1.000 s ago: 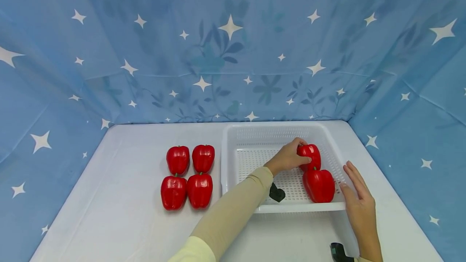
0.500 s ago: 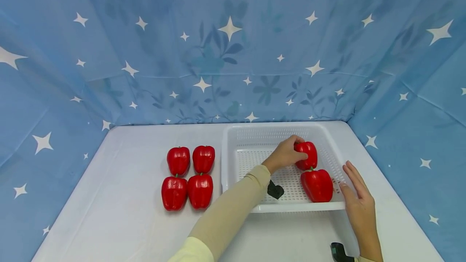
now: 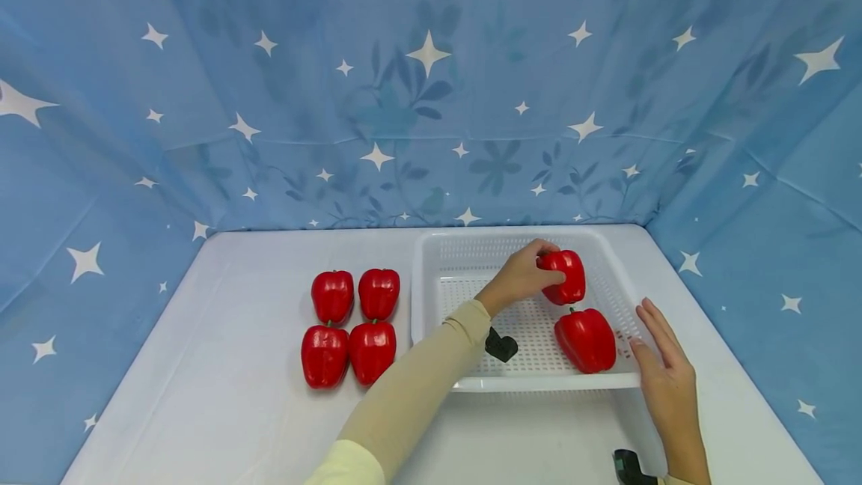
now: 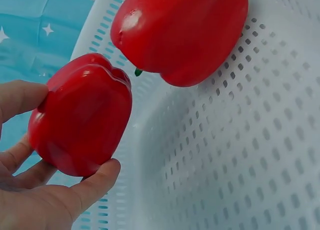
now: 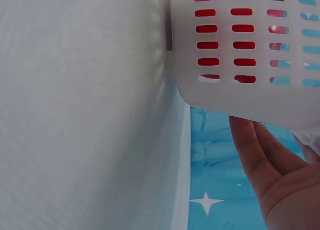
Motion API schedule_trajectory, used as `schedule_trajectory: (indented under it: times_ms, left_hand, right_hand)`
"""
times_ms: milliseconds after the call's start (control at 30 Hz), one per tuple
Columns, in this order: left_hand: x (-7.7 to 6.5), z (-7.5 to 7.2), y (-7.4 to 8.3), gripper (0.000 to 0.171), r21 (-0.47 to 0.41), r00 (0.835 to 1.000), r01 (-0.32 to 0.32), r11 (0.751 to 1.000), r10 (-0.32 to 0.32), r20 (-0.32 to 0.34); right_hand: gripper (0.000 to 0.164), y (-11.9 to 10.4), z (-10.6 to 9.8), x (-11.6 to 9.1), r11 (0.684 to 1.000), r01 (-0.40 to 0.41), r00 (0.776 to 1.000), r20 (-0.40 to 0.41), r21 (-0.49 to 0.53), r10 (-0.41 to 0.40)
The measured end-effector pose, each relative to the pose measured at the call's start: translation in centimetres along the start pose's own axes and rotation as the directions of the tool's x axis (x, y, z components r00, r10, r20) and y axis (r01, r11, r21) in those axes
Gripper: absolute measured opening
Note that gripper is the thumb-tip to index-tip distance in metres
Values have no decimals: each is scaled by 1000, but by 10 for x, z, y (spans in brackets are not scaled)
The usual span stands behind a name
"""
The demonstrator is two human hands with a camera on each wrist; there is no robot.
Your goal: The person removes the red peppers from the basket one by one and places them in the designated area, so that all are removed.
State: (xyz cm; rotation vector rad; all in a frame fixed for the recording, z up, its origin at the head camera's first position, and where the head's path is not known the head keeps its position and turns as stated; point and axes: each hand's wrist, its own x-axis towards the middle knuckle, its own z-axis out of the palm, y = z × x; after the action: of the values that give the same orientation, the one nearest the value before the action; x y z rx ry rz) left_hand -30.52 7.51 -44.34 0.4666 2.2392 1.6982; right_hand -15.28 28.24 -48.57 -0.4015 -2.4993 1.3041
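My left hand point(image 3: 518, 280) grips a red bell pepper point(image 3: 564, 277) between thumb and fingers, over the right part of a white perforated basket point(image 3: 431, 320). In the left wrist view the held pepper point(image 4: 82, 117) overlaps the basket's slotted wall, with fingers point(image 4: 97, 190) curled along its side. A second red bell pepper point(image 3: 586, 340) with a green stem lies in the basket's front right corner, apart from the held one. At the basket's right rim rests my right hand point(image 3: 667, 373), its fingers fairly straight. Through the wall slots, the right wrist view shows red point(image 5: 243, 44).
Left of the basket, several red bell peppers point(image 3: 353, 328) stand close together in two rows on the white table point(image 3: 202, 365). Blue starry cloth point(image 3: 431, 96) hangs behind and on both sides. Black wrist devices point(image 3: 501, 345) sit at both wrists.
My left hand has moved the held pepper up and slightly left in the head view, opening a gap from the pepper in front. My right hand stays at the rim.
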Motion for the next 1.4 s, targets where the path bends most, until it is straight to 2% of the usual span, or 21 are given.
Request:
schedule_trajectory:
  times_ms: [233,867,1067,1400]
  left_hand:
    - [-3,-10,0,43,-24,999,-38,999,39,15]
    - [-21,-44,10,45,-109,996,-73,991,79,51]
    - [-28,-54,17,48,-98,990,-110,989,118,76]
    - [-42,-74,22,47,-105,987,-131,986,139,78]
  right_hand:
    - [56,-1,0,0,1000,12,1000,1,6,-12]
    - [56,-2,0,1,1000,21,1000,1,21,-21]
    - [56,-3,2,2,999,29,1000,8,21,-30]
    - [55,-2,1,0,999,25,1000,-1,20,-25]
